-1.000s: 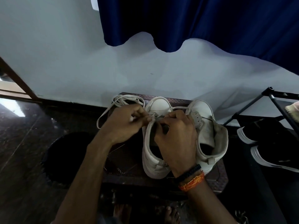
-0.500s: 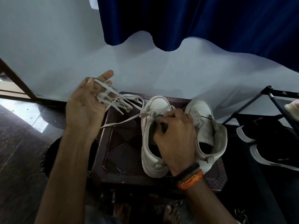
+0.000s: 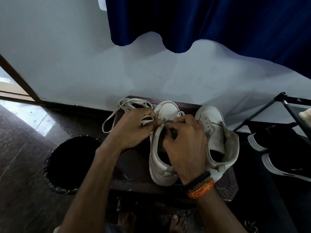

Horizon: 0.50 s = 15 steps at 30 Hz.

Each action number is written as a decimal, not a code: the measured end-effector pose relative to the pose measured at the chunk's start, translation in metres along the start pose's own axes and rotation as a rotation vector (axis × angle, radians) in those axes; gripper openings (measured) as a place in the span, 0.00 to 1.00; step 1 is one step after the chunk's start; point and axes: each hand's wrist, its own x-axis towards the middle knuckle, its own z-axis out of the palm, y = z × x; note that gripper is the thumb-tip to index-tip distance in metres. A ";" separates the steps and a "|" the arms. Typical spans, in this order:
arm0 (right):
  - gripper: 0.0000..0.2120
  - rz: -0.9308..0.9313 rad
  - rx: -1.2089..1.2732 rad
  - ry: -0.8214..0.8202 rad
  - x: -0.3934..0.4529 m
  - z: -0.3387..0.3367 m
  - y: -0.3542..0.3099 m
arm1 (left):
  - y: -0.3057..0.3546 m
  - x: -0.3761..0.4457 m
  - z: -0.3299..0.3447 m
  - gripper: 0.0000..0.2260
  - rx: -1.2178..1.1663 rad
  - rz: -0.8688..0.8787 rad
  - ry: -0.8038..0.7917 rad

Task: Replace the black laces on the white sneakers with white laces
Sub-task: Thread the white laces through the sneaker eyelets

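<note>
Two white high-top sneakers stand side by side on a dark stool (image 3: 133,167), toes toward the wall. At the left sneaker (image 3: 165,110), my left hand (image 3: 134,126) pinches a white lace (image 3: 127,105) by the lowest eyelets. The slack of that lace loops off to the left. My right hand (image 3: 186,142) lies over the left sneaker's tongue and grips the lace at the eyelets on the other side. The right sneaker (image 3: 210,115) has bare eyelets and no lace. No black lace is visible.
A round black bin (image 3: 70,163) stands on the dark floor left of the stool. To the right is a black metal shoe rack (image 3: 289,105) with black shoes (image 3: 276,142) that have white soles. A blue curtain (image 3: 202,21) hangs over the white wall behind. My bare feet show below the stool.
My left hand, raised out to the left with the lace pulled long half a second ago, has come back down to the left sneaker's eyelets. My right hand has stayed on the sneaker.
</note>
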 end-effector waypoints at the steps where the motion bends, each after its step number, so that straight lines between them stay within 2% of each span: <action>1: 0.01 -0.001 -0.002 -0.003 0.000 0.000 0.000 | 0.001 0.000 -0.002 0.05 0.020 0.001 -0.015; 4: 0.02 0.006 -0.009 -0.012 -0.001 0.000 0.002 | -0.002 -0.002 -0.010 0.07 0.032 0.005 -0.049; 6: 0.01 0.001 -0.023 -0.008 -0.001 0.000 0.002 | -0.006 -0.007 -0.020 0.08 -0.049 -0.013 -0.028; 8: 0.01 -0.009 -0.044 -0.003 -0.001 -0.001 0.002 | -0.010 -0.012 -0.034 0.07 -0.223 -0.048 0.110; 12: 0.01 -0.004 -0.053 0.001 -0.001 -0.001 0.002 | -0.027 -0.020 -0.058 0.09 -0.438 -0.232 0.519; 14: 0.01 0.005 -0.042 0.005 -0.001 -0.001 0.002 | -0.032 -0.023 -0.060 0.08 -0.530 -0.335 0.615; 15: 0.01 0.010 -0.039 0.002 -0.001 -0.001 0.002 | -0.032 -0.023 -0.058 0.07 -0.549 -0.366 0.602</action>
